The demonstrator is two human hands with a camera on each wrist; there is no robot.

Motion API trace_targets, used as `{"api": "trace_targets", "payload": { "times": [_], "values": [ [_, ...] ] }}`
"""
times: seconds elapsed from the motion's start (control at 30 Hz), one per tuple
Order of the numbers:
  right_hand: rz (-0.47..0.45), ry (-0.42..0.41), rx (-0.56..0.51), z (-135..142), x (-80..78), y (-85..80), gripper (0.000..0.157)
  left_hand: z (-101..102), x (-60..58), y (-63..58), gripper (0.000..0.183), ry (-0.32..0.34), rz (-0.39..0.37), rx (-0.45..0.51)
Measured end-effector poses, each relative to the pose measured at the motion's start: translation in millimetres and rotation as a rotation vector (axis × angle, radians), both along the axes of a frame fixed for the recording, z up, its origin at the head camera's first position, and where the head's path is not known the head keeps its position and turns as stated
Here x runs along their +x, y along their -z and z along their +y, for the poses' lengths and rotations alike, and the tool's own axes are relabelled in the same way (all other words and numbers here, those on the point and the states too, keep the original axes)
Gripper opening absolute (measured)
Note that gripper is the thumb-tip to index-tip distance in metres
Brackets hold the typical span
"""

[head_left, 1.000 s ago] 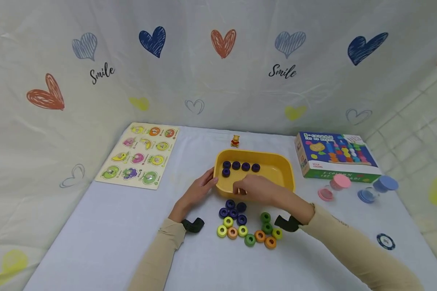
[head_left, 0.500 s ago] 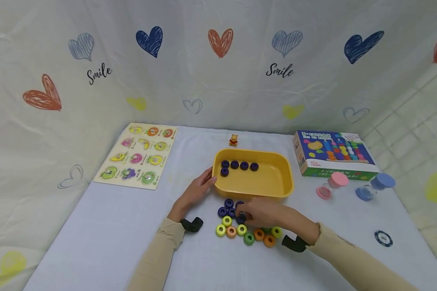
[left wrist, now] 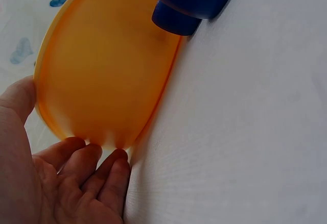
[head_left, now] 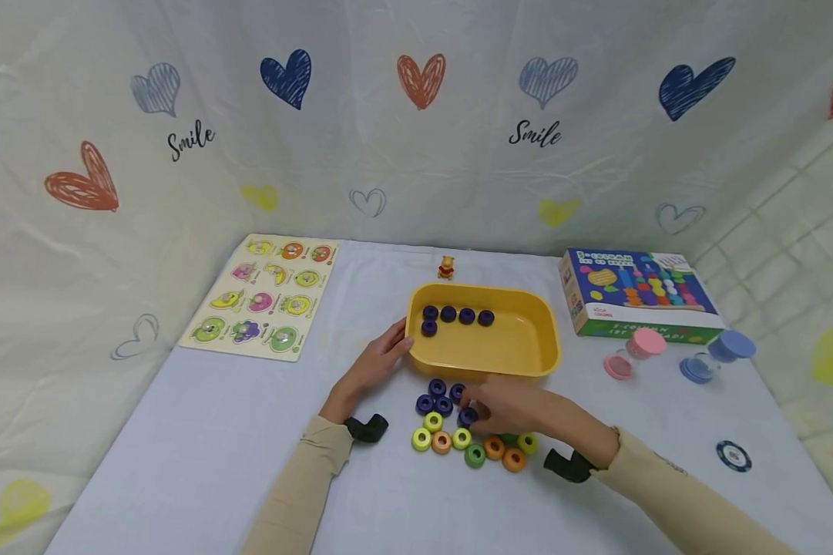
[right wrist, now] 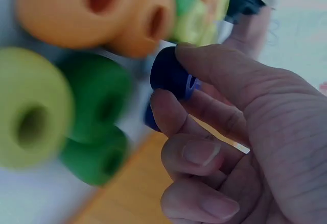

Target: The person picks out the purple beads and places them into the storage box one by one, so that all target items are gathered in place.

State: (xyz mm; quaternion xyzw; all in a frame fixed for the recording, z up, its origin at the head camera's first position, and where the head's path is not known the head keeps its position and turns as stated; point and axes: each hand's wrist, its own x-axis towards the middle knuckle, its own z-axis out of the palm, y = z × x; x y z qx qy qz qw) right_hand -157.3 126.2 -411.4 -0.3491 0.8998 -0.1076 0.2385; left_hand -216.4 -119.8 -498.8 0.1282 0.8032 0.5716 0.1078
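My left hand point(head_left: 376, 364) rests against the left end of a yellow tray point(head_left: 520, 333). In the left wrist view its thumb meets the rim and its nearly straight fingers touch the tray's point(left wrist: 107, 76) outer wall. Several dark blue beads point(head_left: 467, 316) sit in a row along the tray's back, with one in front at the left. Just in front of the tray, my right hand point(head_left: 513, 407) pinches a dark blue bead point(right wrist: 170, 73) between thumb and finger. More dark blue beads point(head_left: 425, 405) lie to its left on the cloth.
Yellow, orange and green beads point(head_left: 475, 455) lie nearer me. A fruit puzzle board point(head_left: 260, 297) is at the left, and a small bear figure point(head_left: 446, 267) behind the tray. At the right are a game box point(head_left: 641, 297), two sand timers point(head_left: 707, 366) and a round chip point(head_left: 733, 455).
My right hand has come back from over the tray to the beads in front of it and taken hold of a dark blue one, shifting it slightly right. My left hand stays at the tray.
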Motion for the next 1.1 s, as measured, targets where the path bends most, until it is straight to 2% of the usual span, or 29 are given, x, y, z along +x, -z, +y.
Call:
{"api": "trace_targets", "payload": {
  "times": [0.17,0.27,0.37,0.53,0.67,0.83,1.1],
  "values": [
    [0.011,0.049,-0.007,-0.7,-11.4,-27.9,0.029,-0.6,0.3,-0.9,0.053,0.003,0.005,0.001],
    [0.026,0.072,-0.024,0.2,-30.4,-43.7,0.028,-1.2,0.0,-1.6,0.053,-0.005,0.0,-0.008],
    [0.024,0.083,-0.054,2.3,-57.0,-50.7,0.028,-1.6,-0.4,-1.5,0.053,-0.008,-0.006,-0.013],
    [0.012,0.086,-0.06,-1.6,-97.6,-44.2,0.028,-0.3,-0.7,-0.4,0.054,-0.008,-0.019,-0.012],
    [-0.029,0.073,0.053,-14.7,-116.9,-31.9,0.028,0.0,-0.5,-0.4,0.053,-0.001,-0.023,-0.001],
    [-0.116,0.029,0.176,-34.0,-126.9,-19.3,0.029,-0.5,0.5,-0.6,0.052,0.0,-0.016,0.002],
    [-0.157,0.049,0.197,-58.4,-130.0,-13.8,0.028,-0.7,0.1,-0.4,0.053,0.014,-0.003,0.012]
  ]
}}
